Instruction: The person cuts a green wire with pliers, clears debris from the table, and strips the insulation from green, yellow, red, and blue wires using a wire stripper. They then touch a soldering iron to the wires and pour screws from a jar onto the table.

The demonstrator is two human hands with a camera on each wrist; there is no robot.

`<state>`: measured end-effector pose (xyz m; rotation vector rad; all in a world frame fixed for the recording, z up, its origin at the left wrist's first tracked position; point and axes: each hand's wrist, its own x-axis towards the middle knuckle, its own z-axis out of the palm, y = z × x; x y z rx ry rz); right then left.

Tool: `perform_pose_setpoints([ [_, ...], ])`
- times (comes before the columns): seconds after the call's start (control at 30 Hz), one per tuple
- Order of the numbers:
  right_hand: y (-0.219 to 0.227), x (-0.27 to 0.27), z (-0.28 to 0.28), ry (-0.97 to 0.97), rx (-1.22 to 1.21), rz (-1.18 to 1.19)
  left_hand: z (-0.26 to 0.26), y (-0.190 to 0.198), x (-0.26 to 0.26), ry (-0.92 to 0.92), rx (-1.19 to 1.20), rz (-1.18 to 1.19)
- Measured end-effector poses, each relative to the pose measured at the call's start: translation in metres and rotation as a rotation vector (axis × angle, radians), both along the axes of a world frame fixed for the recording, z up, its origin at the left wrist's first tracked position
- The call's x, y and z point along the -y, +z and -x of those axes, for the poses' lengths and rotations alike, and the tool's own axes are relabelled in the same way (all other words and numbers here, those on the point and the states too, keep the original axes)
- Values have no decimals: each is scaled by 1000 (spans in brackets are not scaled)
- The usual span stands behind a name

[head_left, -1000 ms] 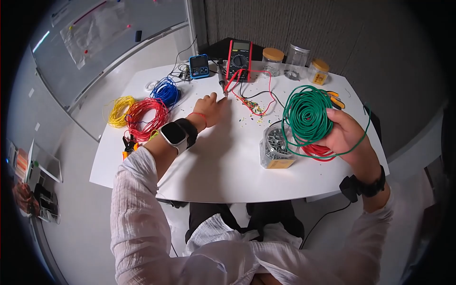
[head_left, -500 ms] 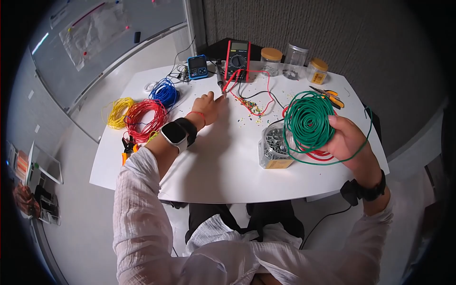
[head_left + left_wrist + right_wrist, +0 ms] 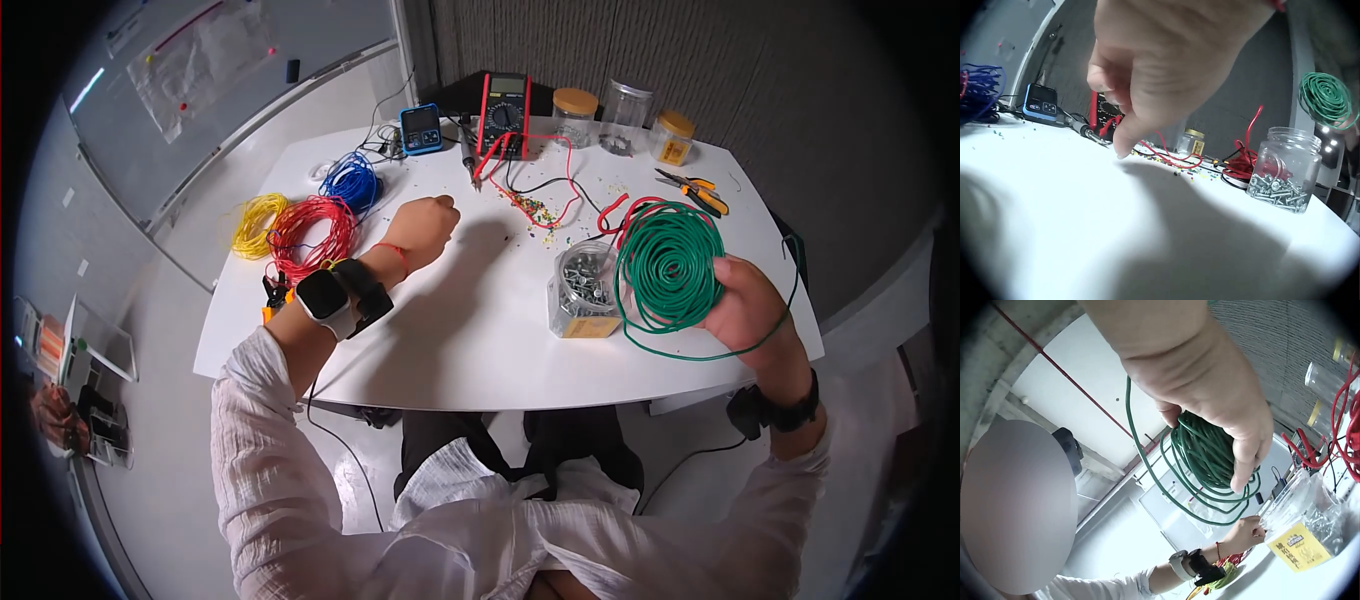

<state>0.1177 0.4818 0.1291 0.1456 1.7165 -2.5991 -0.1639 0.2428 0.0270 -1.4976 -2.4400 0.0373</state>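
My right hand grips a coil of green wire from its right side, thumb at the front. The coil hangs over the table's right part, with one loose end looping below and past the wrist. In the right wrist view, fingers curl round the bunched green strands. My left hand, fingers curled, hovers over the middle of the white table; nothing shows in it. In the left wrist view its thumb points down. Close to the green coil stands an open clear jar of screws.
Yellow, red and blue wire coils lie at the left. Behind are a soldering iron, a blue-cased device, a red multimeter and lidded jars. Scattered beads and pliers lie nearer.
My left hand has drawn back from the soldering iron's tip, and its extended finger has curled in. My right hand has moved slightly right and down with the green wire coil.
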Motion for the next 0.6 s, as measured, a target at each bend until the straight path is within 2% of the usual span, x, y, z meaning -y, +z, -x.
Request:
perform_pose_setpoints([
  [0.23, 1, 7, -14, -47, 7, -51, -2, -1, -3, 20, 35, 9],
  [0.43, 0, 9, -22, -73, 61, -84, 38, -23, -18, 15, 15, 9],
  [0.5, -3, 6, -23, -78, 73, -77, 45, -27, -20, 37, 39, -96],
  [0.6, -10, -1, -22, -50, 55, -43, 38, -18, -27, 109, 130, 34],
])
